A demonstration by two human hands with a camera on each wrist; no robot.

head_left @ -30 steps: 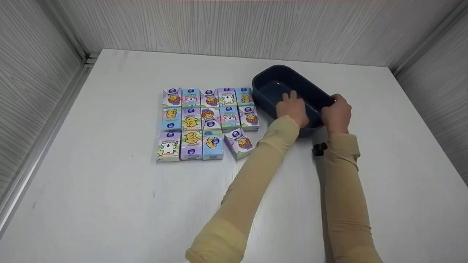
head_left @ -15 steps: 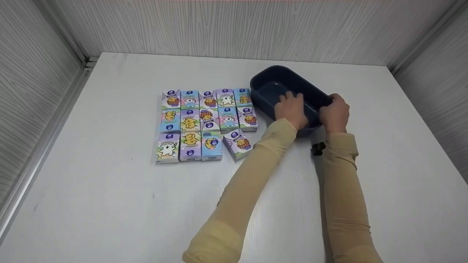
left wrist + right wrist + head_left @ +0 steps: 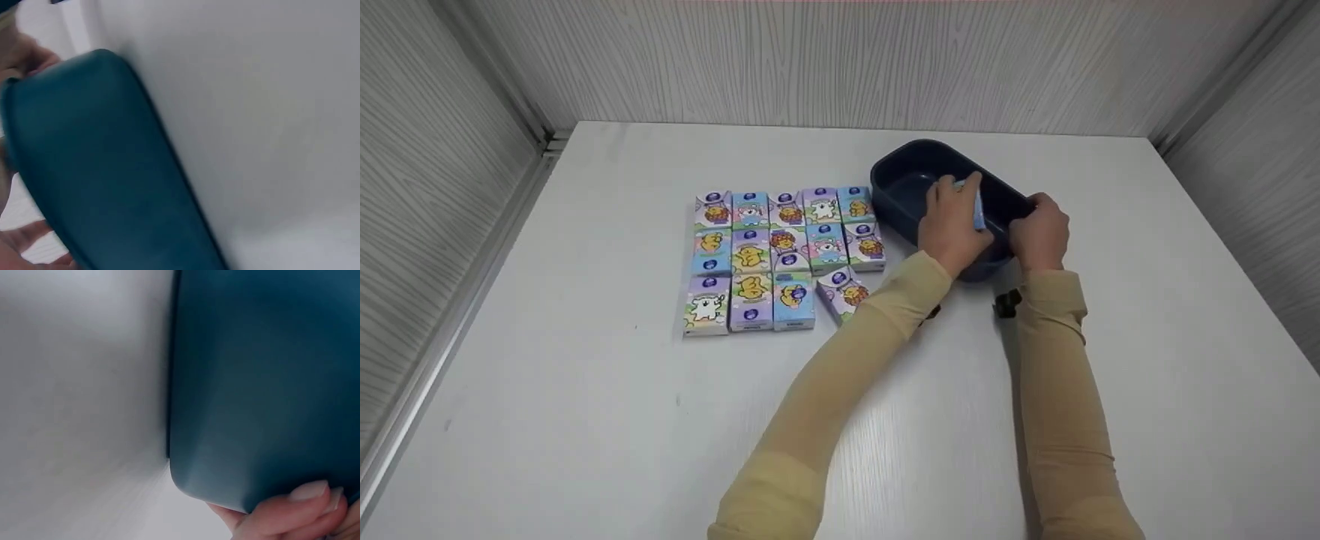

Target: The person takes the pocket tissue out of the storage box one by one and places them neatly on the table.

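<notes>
A dark blue oblong bin stands tilted across the table's right half. My left hand is over its inside, fingers and thumb pinching a small light blue cartoon tissue pack, mostly hidden behind the hand. At the bin's right end, my right hand grips the rim; its fingers press against the outer wall in the right wrist view. The left wrist view is filled by the bin's outer wall. To the left, several tissue packs lie face up in close rows, with one skewed pack beside the front row.
The white table has grey wood-grain panels behind it and at both sides. Small black pieces show beside the wrists. The bin's left side stands close to the rows' right end.
My left hand has lifted slightly inside the bin, and a light blue tissue pack now shows in its fingers. My right hand has stayed on the rim. The head view has shifted slightly.
</notes>
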